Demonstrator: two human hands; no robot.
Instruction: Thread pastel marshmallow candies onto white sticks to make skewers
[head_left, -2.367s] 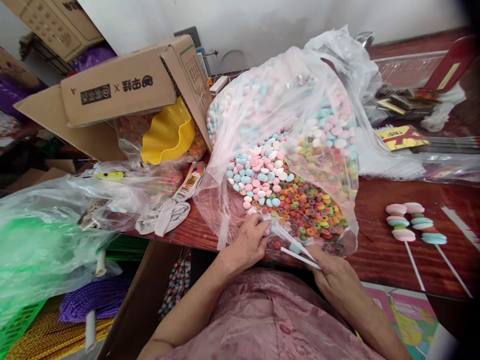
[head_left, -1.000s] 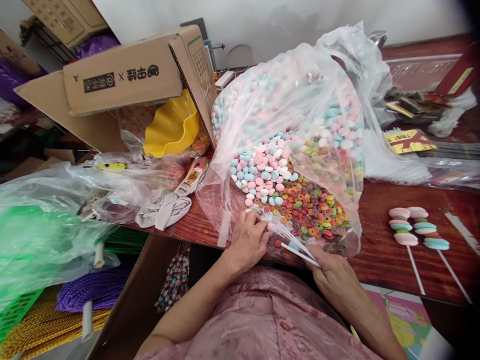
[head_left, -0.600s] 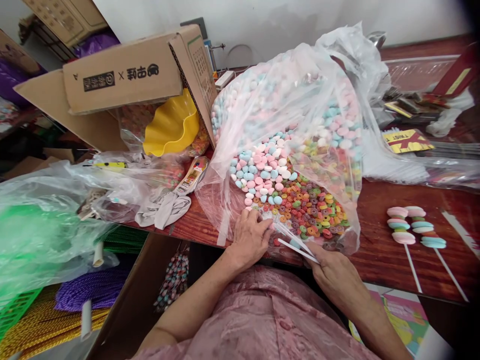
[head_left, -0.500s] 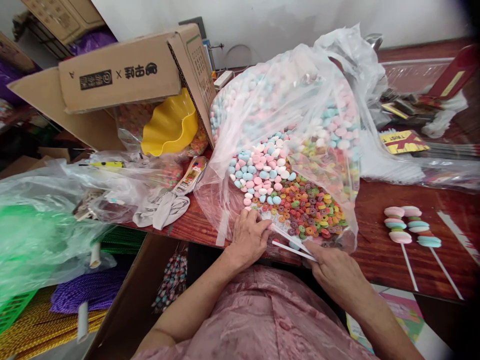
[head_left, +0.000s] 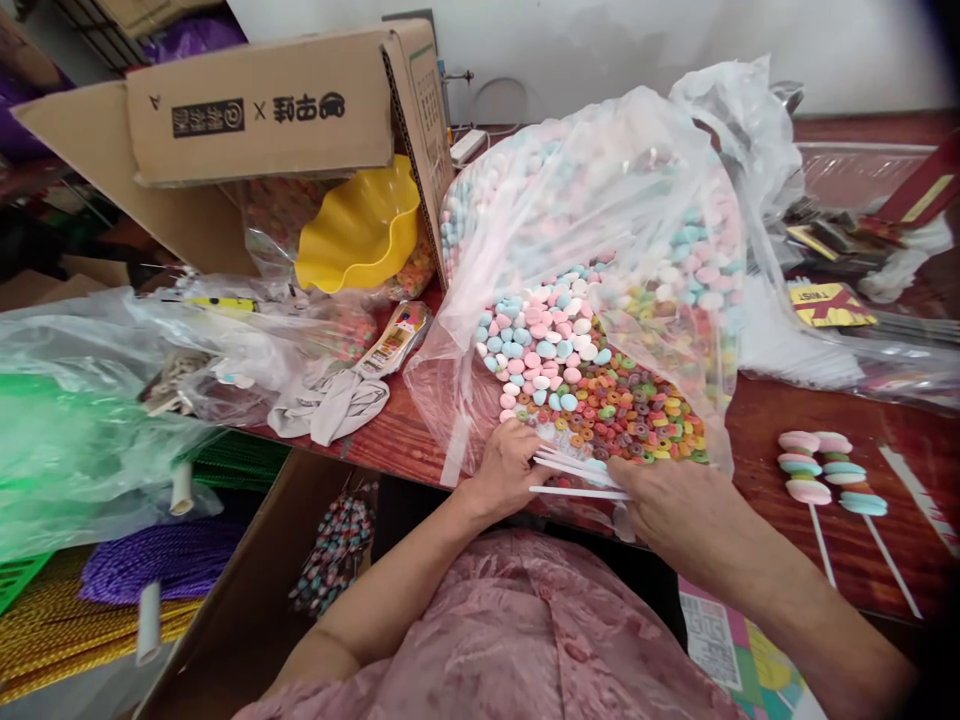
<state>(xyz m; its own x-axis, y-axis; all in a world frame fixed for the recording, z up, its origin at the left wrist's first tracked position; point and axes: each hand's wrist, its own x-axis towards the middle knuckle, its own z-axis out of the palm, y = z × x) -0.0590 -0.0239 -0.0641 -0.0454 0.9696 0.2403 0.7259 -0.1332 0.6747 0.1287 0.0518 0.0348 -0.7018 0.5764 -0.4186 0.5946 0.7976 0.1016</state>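
Low at the table edge, my left hand (head_left: 510,467) is closed in a pinch at the left ends of some thin white sticks (head_left: 574,466). What its fingertips grip is too small to make out. My right hand (head_left: 664,495) is closed around the sticks' other ends, with one stick apart below the rest. Just beyond both hands lie pink, blue and white candies (head_left: 536,335) and colourful ring gummies (head_left: 630,408), spilling from a clear plastic bag (head_left: 600,190). To the right, two candy skewers (head_left: 806,478) lie on the table.
A cardboard box (head_left: 262,110) with a yellow wavy bowl (head_left: 364,230) stands at back left. Grey cloth (head_left: 328,408) lies near the front edge. Bundles of purple cord (head_left: 157,560) sit lower left. A packet of white sticks (head_left: 799,345) lies right of the bag.
The view has shifted slightly. The sticks between my hands have turned nearer to level and more of them show; my right hand has come a little closer to the candies.
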